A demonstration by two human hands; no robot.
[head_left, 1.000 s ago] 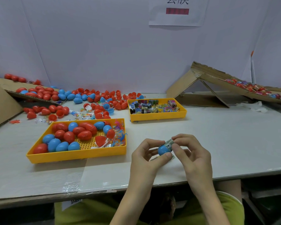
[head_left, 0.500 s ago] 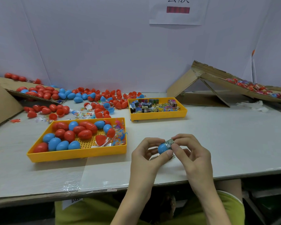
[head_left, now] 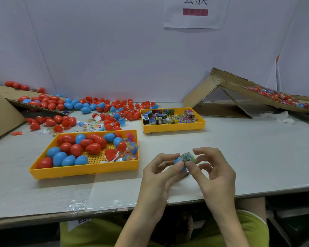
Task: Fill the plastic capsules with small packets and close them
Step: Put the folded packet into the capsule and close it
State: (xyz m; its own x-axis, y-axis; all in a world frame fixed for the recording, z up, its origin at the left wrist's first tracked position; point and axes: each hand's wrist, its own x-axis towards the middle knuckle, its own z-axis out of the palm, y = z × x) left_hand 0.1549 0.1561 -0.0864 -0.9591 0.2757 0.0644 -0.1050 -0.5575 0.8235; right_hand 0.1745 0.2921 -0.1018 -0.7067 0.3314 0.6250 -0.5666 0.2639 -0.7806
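Yellow plastic forms both trays on the white table [head_left: 239,148]. The near-left tray [head_left: 82,172] holds closed red and blue capsules [head_left: 75,150] on its pegged floor, with clear toy sachets [head_left: 128,152] heaped at its right end. The far tray [head_left: 174,128] is packed with small printed packets [head_left: 169,116]. Loose capsules [head_left: 103,107] litter the far left of the table and the cardboard ramp [head_left: 0,111] there, and a second cardboard ramp [head_left: 230,86] at far right carries wrapped items. Near the table's front edge, the left hand [head_left: 159,177] grips a blue capsule [head_left: 177,160] between thumb and curled fingers. The right hand [head_left: 216,175] pinches a folded packet [head_left: 187,156] at the capsule's mouth, its thumb pressed in beside the left thumb and its forefinger hooked over the top. A paper sign [head_left: 194,13] on the back wall shows cropped Chinese characters above a red bar. A white tag [head_left: 78,222] under the table edge bears upside-down letters ending "ERVE".
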